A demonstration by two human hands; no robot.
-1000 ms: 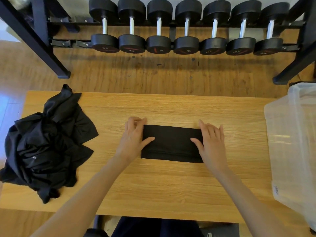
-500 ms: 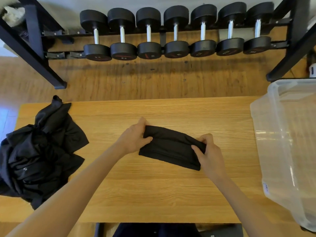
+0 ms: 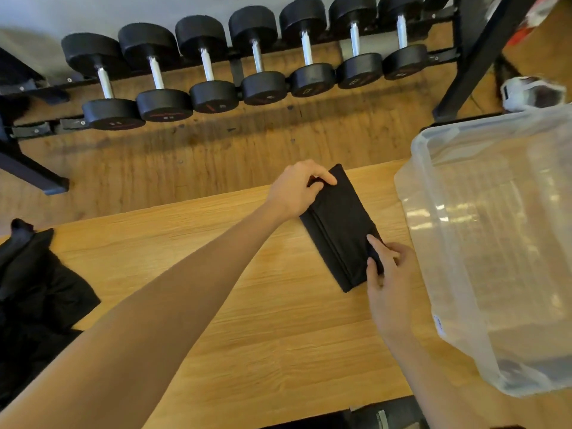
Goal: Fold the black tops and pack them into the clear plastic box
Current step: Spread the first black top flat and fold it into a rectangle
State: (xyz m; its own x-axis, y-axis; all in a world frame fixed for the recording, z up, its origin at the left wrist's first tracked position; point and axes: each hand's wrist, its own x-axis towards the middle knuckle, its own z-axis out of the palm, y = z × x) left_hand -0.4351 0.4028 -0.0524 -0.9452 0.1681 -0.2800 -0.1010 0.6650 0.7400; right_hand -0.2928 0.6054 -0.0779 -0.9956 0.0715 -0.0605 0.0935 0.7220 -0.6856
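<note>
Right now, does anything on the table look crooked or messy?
Nothing is spilled or damaged. The folded top, held by both hands, sits slanted beside the box. The unfolded tops lie heaped at the left edge.

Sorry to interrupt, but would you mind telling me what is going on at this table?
A person is packing black tops. Both hands hold one folded black top over the wooden table: the left hand pinches its far end and the right hand grips its near end, right beside the clear plastic box. A pile of unfolded black tops waits at the table's left edge.
</note>
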